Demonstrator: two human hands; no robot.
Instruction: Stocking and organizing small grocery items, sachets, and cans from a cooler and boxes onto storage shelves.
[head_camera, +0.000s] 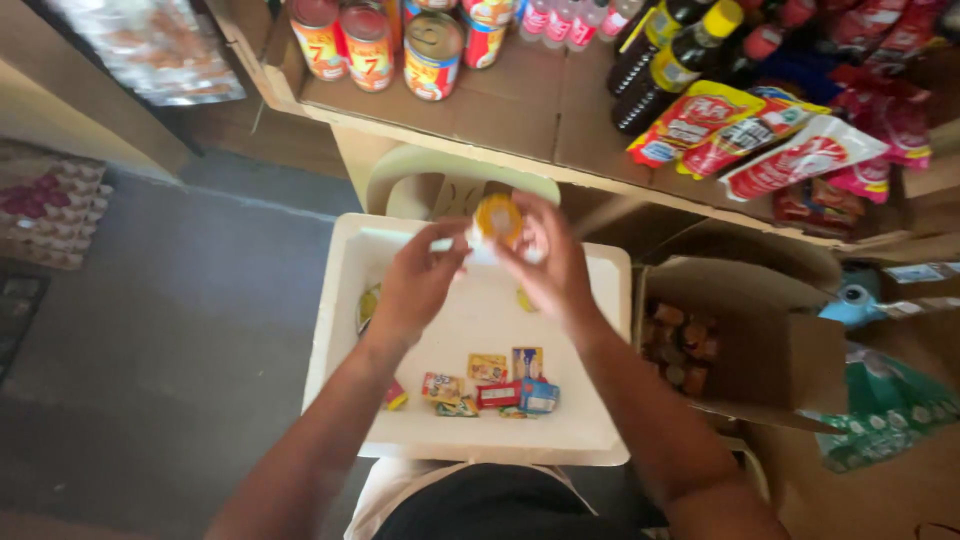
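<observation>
Right now I'm looking down past my lap at the white tray (590, 420), w/ a cluster of small colourful sachets (490, 388) lying near its front edge, some touching each other. Above the tray's middle I'm holding a small jar with a yellow-orange lid (497, 222) between both hands: my left hand (415, 283) is gripping it from the left side, fingers curled narrow around it, and my right hand (550, 268) is cupping it from the right, fingers wrapped close too. The jar itself is blurred, so can't tell much beyond the lid. Just right of the tray an open cardboard box (770, 350) is sitting w/ small brown jars inside. Behind the tray the pale back of a plastic chair (440, 175) is showing. Further off, a wooden shelf (520, 110) is carrying red-and-yellow cans (370, 45) on the left, dark sauce bottles (665, 60) in the middle and red pouches (760, 140) lying toward the right.
</observation>
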